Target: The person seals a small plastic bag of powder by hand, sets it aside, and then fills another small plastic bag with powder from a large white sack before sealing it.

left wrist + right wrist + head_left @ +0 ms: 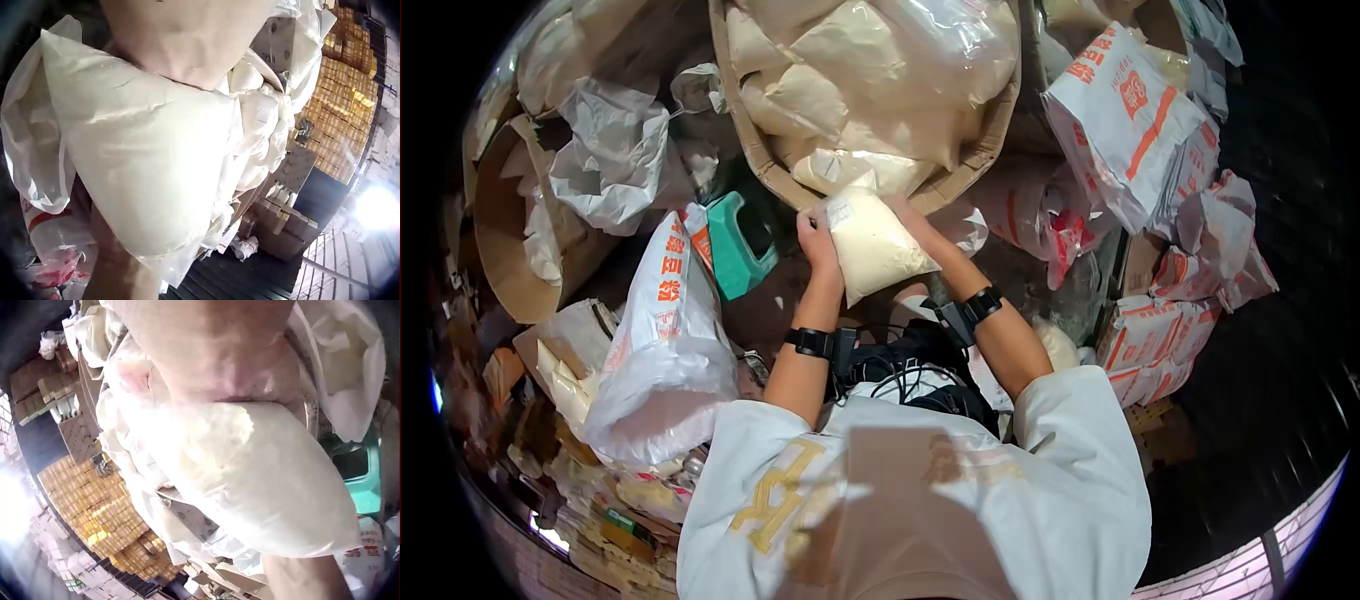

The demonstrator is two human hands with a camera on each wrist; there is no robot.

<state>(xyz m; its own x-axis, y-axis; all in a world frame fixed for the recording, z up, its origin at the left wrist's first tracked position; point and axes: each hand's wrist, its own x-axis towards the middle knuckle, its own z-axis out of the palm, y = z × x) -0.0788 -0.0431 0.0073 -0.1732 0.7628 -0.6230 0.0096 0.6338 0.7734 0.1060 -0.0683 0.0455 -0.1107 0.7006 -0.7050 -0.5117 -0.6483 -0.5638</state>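
A cream-coloured bag (882, 248) conceals many of the fingers of the left hand (818, 242) and right hand (914, 222) gripping it; print on its small label (838, 213) is too fine to read. The top edge crops a large carton (968, 190), the bottom edge a white shirt (1060, 480). In the wrist views, the frame's top cuts off both hands, glare blots out detail around a bright light (378, 208), and markings on distant yellow boxes (340, 115) are illegible.
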